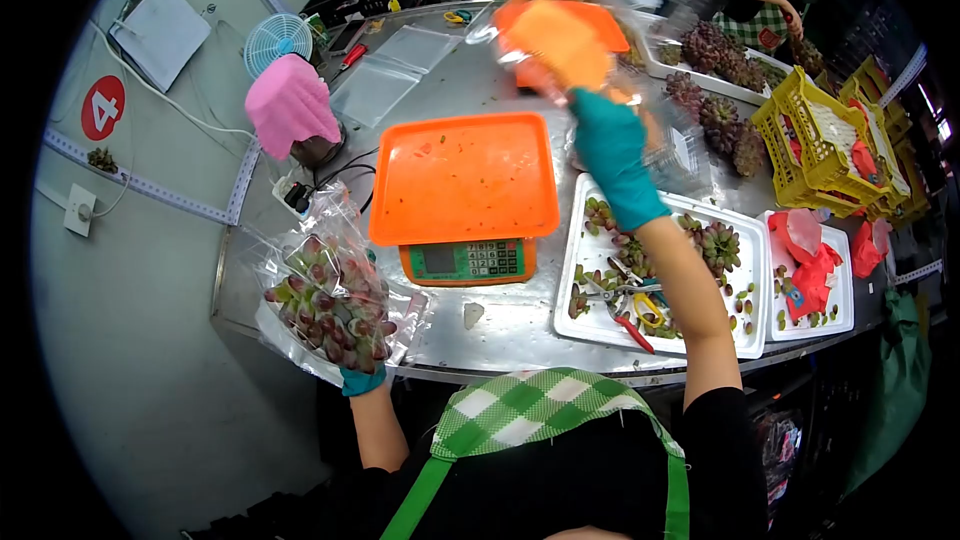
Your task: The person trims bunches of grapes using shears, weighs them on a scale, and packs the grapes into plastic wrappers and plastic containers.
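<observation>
- The left hand (362, 378), in a teal glove, has a closed grip under a clear plastic bag of red and green grapes (330, 300), held just past the table's near left edge.
- The right hand (612, 155), gloved too, is closed on a clear plastic box (590, 30), lifted high above the shiny metal table (500, 325).
- An orange tray on a green scale (462, 180) sits between the hands.
- A white tray with loose grapes and scissors (745, 335) lies under the right arm.

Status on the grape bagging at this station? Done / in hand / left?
Done: one grape bunch already sits inside a clear bag, held low by the left hand.
In hand: the right hand lifts a clear plastic container above the table; its contents are blurred.
Left: the orange scale tray bears no bunch, and loose grapes and scissors lie on the white tray.
</observation>
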{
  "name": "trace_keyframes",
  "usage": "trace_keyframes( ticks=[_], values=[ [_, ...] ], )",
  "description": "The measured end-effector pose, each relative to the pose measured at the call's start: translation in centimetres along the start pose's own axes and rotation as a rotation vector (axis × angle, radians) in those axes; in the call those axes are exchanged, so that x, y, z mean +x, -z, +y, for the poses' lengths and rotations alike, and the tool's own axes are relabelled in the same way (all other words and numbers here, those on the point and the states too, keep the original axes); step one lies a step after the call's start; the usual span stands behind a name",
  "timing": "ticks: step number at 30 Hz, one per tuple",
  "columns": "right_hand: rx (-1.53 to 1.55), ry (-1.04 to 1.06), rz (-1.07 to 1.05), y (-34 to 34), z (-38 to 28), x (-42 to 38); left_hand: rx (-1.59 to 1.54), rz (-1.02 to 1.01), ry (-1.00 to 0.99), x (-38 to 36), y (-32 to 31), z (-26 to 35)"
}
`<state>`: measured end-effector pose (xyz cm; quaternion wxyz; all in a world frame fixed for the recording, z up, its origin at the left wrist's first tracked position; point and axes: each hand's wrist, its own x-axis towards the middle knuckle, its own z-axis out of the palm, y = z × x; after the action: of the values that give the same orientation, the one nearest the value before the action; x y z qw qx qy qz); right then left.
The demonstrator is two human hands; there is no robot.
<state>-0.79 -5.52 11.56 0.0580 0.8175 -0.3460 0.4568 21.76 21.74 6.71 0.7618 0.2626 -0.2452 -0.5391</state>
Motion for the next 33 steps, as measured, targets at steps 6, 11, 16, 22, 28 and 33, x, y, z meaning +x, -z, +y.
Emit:
trace_keyframes(
  ticks=[6,11,16,22,28,33],
  values=[
    [0.086,0.260,-0.422,-5.5,-5.7,-7.0,0.015,0.008,-0.030,1.3,-0.2,0.5],
    [0.158,0.302,-0.644,-7.5,-5.7,-8.7,0.023,0.020,-0.068,4.6,-0.7,0.7],
    [0.621,-0.041,-0.678,-2.2,-8.2,-5.4,0.094,-0.001,-0.068,8.9,-1.4,1.2],
    [1.264,-0.509,-0.393,2.2,-11.9,-3.4,0.082,-0.181,0.428,17.5,-4.0,2.6],
    [1.442,-0.808,-0.378,-1.0,-13.3,-6.6,0.598,-0.313,0.782,24.6,-4.9,1.5],
    [1.262,-0.822,-0.518,-4.3,-12.5,-9.5,0.747,-0.400,1.001,27.4,-3.2,-1.8]
  ],
)
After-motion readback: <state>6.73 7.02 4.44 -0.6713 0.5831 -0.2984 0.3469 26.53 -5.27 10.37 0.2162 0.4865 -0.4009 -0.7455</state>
